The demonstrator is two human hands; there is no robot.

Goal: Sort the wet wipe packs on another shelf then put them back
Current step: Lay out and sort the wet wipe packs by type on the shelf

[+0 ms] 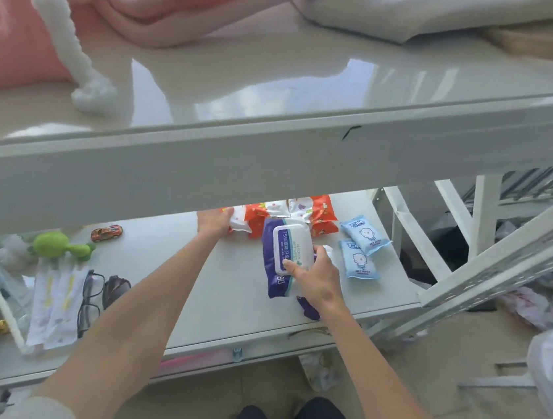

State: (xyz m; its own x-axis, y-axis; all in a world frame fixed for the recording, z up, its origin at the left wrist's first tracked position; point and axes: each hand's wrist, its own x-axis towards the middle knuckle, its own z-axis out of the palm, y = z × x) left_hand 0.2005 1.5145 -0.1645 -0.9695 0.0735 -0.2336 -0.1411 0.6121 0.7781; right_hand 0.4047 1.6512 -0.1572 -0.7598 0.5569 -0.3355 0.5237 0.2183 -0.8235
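On the lower white shelf (224,293) lie several wet wipe packs. My right hand (315,276) grips a large purple pack with a white lid (280,254), which lies over a second purple pack (308,307) peeking out beneath. My left hand (214,224) holds the end of an orange-and-white pack (241,220) in a row of orange packs (302,212) partly hidden under the upper shelf's edge. Two small light-blue packs (362,248) lie to the right, apart from both hands.
The upper shelf (279,113) carries pink and white fabric and a white rope-like toy (70,37). On the lower shelf's left lie a toy car (107,233), a green toy (57,245), glasses (90,302), paper packets and a notebook. The shelf frame (489,261) stands at right.
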